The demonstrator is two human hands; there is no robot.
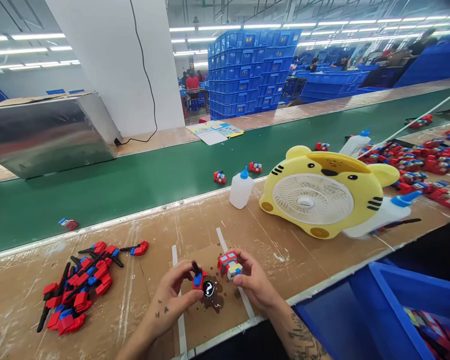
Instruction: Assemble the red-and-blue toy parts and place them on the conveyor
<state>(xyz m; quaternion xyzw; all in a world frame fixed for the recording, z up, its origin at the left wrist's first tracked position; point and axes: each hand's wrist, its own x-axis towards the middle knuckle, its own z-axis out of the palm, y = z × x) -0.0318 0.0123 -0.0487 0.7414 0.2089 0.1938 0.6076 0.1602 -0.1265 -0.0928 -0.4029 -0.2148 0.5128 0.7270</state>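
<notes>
My left hand (172, 292) pinches a small red and blue toy part (198, 279) with a black rod sticking up from it. Between the thumb and fingers of my right hand (253, 280) is a red, grey and white toy piece (229, 265) with blue and yellow patches. The two pieces are apart. Just below them, on the brown cardboard, sits a small round black cap (209, 288) with shiny liquid in it, and dark wet spots surround it. A pile of red and blue toy parts (78, 287) with black rods lies to the left.
A yellow tiger-faced fan (322, 192) stands at the right, near white bottles with blue caps (241, 189). The green conveyor belt (165, 175) runs behind, carrying a few toy pieces. Blue bins (375, 305) are at lower right. Many red toys (416, 160) lie at far right.
</notes>
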